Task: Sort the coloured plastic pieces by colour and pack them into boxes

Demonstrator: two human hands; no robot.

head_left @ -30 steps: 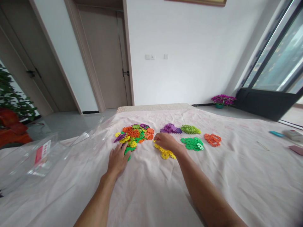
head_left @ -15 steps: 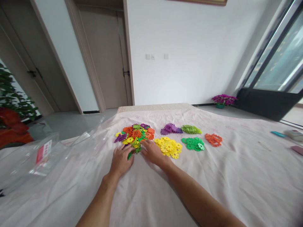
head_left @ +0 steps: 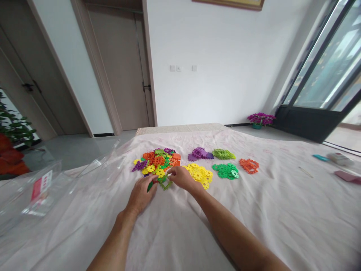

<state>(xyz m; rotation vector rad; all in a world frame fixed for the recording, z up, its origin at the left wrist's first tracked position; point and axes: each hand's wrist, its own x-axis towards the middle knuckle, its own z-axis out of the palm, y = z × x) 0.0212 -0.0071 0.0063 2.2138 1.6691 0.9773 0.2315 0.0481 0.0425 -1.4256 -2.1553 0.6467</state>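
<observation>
Red-white label, illegible, left of mixed pieces

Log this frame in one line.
left hand: at mixed-color plastic-piece pile | right hand: at same pile, beside yellow flower-disc pile | grips: unclear

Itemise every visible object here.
Mixed pile: one, multicoloured, centre-left
Yellow pile: one, yellow, centre
Green pile: one, green, beside yellow
Purple pile: one, purple, behind yellow
Lime pile: one, lime, behind green
Orange pile: one, orange, beside green
Packaging: one, clear, left
Cloth: one, pale, underneath
Small items: four, various, right
Doors: two, brown, left
Glass door: one, dark, right
Wall plates: three, white, back
Frame: one, brown, top
Flowers: one pot, magenta, floor
Plant: one, green, left
Unclear object: one, orange, left
Left hand: one, bare, at mixed pile
Right hand: one, bare, beside yellow
</observation>
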